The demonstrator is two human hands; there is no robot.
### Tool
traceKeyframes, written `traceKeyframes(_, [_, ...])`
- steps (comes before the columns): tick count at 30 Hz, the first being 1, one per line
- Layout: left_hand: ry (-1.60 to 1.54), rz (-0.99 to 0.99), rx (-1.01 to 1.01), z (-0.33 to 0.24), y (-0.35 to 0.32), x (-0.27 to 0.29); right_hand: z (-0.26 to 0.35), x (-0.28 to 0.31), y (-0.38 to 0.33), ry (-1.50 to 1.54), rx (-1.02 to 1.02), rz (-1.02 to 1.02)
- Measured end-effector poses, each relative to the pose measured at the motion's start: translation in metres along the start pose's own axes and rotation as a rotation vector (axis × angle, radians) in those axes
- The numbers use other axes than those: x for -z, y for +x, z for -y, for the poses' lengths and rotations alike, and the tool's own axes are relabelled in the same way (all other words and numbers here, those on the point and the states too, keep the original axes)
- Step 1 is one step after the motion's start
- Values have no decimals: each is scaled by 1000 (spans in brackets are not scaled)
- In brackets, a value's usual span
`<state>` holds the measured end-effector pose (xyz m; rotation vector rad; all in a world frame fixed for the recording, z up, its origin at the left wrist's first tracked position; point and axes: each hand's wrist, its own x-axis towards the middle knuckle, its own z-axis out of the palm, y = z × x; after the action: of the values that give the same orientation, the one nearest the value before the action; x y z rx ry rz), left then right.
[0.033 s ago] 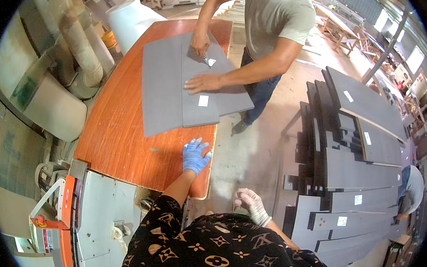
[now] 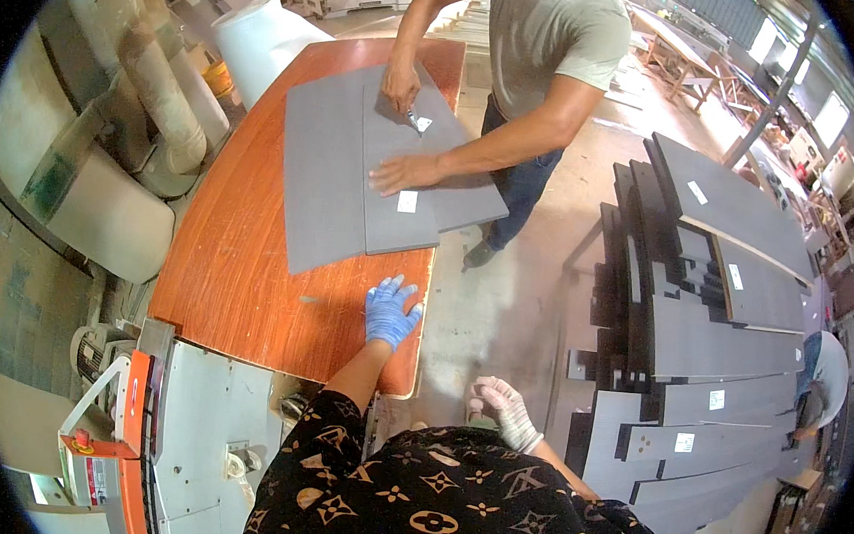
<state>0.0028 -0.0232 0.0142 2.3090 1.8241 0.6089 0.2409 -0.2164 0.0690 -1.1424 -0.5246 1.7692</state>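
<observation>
Head view: my blue-gloved left hand (image 2: 390,310) lies flat, fingers spread, on the glossy orange-brown table (image 2: 236,272) at its near right edge. Matte grey panels (image 2: 374,178) lie beyond, long axis running away from me. My white-gloved right hand (image 2: 502,407) hangs loosely curled off the table, holding nothing.

table (image 2: 245,283): glossy reddish wood | panels (image 2: 354,171): matt grey, smooth | left hand (image 2: 390,311): blue rubbery glove

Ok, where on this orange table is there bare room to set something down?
The orange table is bare along its left side, between the curved edge and the grey panels, and across the near strip left of the left hand, which rests flat there. The far right part is crowded: panels, plus a co-worker's hands. The right hand hangs off the table.
</observation>
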Motion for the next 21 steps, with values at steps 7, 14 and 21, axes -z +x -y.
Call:
traceKeyframes(7, [-10,-15,-9,3,-1,-3,-3,1,0,-10,-3,-6])
traceKeyframes(14, [-2,-33,-18,0,-1,-1,-4,4,0,-14,-4,-24])
traceKeyframes(21, [-8,-31,-17,1,-1,0,-4,6,0,-25,10,-18])
